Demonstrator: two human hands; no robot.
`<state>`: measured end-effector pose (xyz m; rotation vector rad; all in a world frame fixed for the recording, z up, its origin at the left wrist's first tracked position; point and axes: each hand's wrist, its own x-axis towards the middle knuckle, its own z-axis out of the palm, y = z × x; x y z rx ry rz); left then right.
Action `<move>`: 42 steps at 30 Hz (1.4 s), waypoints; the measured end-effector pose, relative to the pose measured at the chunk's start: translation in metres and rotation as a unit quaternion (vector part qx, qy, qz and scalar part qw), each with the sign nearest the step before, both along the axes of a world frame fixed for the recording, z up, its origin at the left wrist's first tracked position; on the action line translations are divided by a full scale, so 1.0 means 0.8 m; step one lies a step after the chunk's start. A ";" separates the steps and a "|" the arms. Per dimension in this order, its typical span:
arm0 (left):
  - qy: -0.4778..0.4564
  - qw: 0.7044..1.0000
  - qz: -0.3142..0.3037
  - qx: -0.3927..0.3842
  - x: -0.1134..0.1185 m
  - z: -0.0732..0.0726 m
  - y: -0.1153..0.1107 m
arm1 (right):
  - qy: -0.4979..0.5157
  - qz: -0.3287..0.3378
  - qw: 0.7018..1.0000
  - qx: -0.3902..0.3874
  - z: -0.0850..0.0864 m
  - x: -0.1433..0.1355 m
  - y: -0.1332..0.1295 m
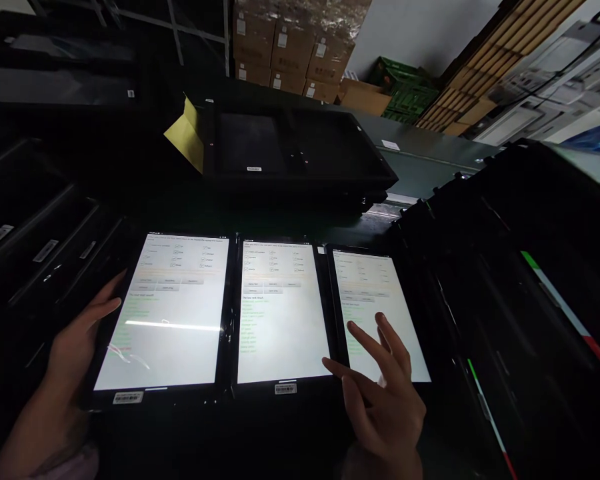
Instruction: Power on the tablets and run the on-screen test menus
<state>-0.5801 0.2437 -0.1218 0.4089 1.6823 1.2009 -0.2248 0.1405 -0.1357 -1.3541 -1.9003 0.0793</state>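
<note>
Three lit tablets lie side by side, their white screens showing checkboxes, grey buttons and lines of green text. My left hand grips the left edge of the left tablet; the thumb rests along that edge and the other fingers are mostly hidden. Over the gap between the middle tablet and the right tablet is my right hand, fingers spread, holding nothing. Its index fingertip is at the lower right corner of the middle screen; whether it touches the glass I cannot tell. Barcode labels sit below the left and middle screens.
Behind the tablets stands a stack of dark framed devices, a yellow paper beside it. Black cases line the right; more dark units are at the left. Cardboard boxes and green crates stand farther back.
</note>
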 end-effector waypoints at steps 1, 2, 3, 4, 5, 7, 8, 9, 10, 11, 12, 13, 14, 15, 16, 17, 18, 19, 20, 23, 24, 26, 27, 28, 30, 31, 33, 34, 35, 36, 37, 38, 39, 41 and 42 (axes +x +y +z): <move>0.000 1.000 -0.001 0.002 0.001 0.001 0.000 | 0.000 0.006 1.000 -0.011 0.001 -0.001 -0.001; 0.005 1.000 -0.002 0.007 0.001 0.001 -0.001 | 0.000 0.015 1.000 -0.023 0.001 -0.003 -0.003; 0.004 1.000 -0.007 0.014 0.002 0.002 -0.002 | -0.003 0.025 0.999 -0.037 0.002 -0.006 -0.005; -0.002 1.000 -0.015 0.021 0.001 0.001 -0.003 | -0.007 0.033 0.998 -0.050 0.003 -0.009 -0.007; -0.012 0.999 -0.027 0.028 0.000 0.001 -0.005 | -0.013 0.039 0.997 -0.060 0.003 -0.013 -0.010; -0.033 0.997 -0.051 0.045 -0.004 -0.002 -0.009 | -0.020 0.040 0.997 -0.070 0.006 -0.018 -0.015; -0.039 0.996 -0.059 0.049 -0.006 -0.004 -0.011 | -0.021 0.037 0.996 -0.074 0.007 -0.021 -0.018; -0.041 0.996 -0.064 0.050 -0.008 -0.006 -0.013 | -0.019 0.034 0.996 -0.078 0.009 -0.022 -0.020; -0.041 0.996 -0.064 0.049 -0.010 -0.008 -0.015 | -0.015 0.033 0.996 -0.084 0.010 -0.023 -0.022; -0.042 0.996 -0.065 0.051 -0.011 -0.009 -0.016 | -0.012 0.034 0.995 -0.090 0.011 -0.024 -0.023; -0.041 0.996 -0.065 0.053 -0.012 -0.011 -0.017 | -0.010 0.038 0.995 -0.095 0.012 -0.025 -0.024; -0.038 0.996 -0.065 0.054 -0.012 -0.011 -0.017 | -0.010 0.044 0.994 -0.098 0.013 -0.025 -0.025; -0.035 0.996 -0.064 0.055 -0.011 -0.011 -0.017 | -0.012 0.052 0.994 -0.095 0.013 -0.026 -0.024; -0.033 0.996 -0.065 0.055 -0.010 -0.010 -0.016 | -0.016 0.059 0.994 -0.088 0.012 -0.026 -0.023; -0.034 0.996 -0.070 0.054 -0.009 -0.009 -0.016 | -0.021 0.064 0.995 -0.077 0.011 -0.026 -0.021; -0.035 0.995 -0.076 0.053 -0.009 -0.007 -0.015 | -0.024 0.067 0.995 -0.063 0.009 -0.025 -0.019; -0.034 0.995 -0.080 0.049 -0.008 -0.006 -0.014 | -0.024 0.067 0.996 -0.051 0.007 -0.025 -0.017; -0.029 0.996 -0.081 0.039 -0.008 -0.004 -0.014 | -0.025 0.066 0.997 -0.041 0.005 -0.024 -0.015; -0.020 0.996 -0.079 0.026 -0.008 -0.002 -0.014 | -0.024 0.067 0.997 -0.032 0.003 -0.023 -0.012; 0.011 0.998 -0.062 -0.017 -0.010 0.003 -0.015 | -0.032 0.079 0.996 -0.021 -0.002 -0.023 -0.007; 0.018 0.998 -0.059 -0.026 -0.011 0.004 -0.016 | -0.033 0.083 0.996 -0.020 -0.003 -0.023 -0.006; 0.040 0.997 -0.063 -0.025 -0.013 0.009 -0.017 | -0.029 0.082 0.996 -0.019 -0.005 -0.026 -0.005; 0.053 0.996 -0.067 -0.022 -0.014 0.013 -0.018 | -0.026 0.079 0.996 -0.021 -0.006 -0.028 -0.005; 0.064 0.995 -0.074 -0.020 -0.015 0.016 -0.020 | -0.021 0.075 0.997 -0.023 -0.007 -0.031 -0.004; 0.070 0.994 -0.082 -0.011 -0.017 0.024 -0.023 | -0.006 0.068 0.997 -0.029 -0.008 -0.035 -0.004; 0.065 0.994 -0.082 -0.005 -0.018 0.027 -0.026 | 0.007 0.068 0.997 -0.031 -0.008 -0.036 -0.003; 0.045 0.997 -0.065 0.014 -0.018 0.030 -0.031 | 0.036 0.080 0.995 -0.042 -0.004 -0.040 0.001; 0.029 0.998 -0.051 0.031 -0.018 0.030 -0.033 | 0.049 0.093 0.993 -0.059 0.001 -0.042 0.005; 0.008 0.998 -0.036 0.053 -0.018 0.029 -0.036 | 0.058 0.106 0.989 -0.088 0.008 -0.045 0.010; -0.013 0.996 -0.020 0.081 -0.017 0.027 -0.039 | 0.066 0.116 0.983 -0.127 0.017 -0.050 0.016; -0.028 0.993 0.000 0.112 -0.017 0.024 -0.041 | 0.073 0.120 0.975 -0.173 0.028 -0.055 0.023; -0.035 0.989 0.020 0.141 -0.017 0.021 -0.043 | 0.081 0.123 0.965 -0.218 0.040 -0.063 0.031; -0.037 0.985 0.032 0.163 -0.018 0.019 -0.046 | 0.092 0.128 0.952 -0.262 0.052 -0.072 0.040; -0.043 0.984 0.039 0.169 -0.019 0.016 -0.050 | 0.121 0.157 0.925 -0.323 0.074 -0.093 0.057; -0.052 0.985 0.036 0.159 -0.020 0.015 -0.051 | 0.140 0.177 0.913 -0.340 0.082 -0.104 0.064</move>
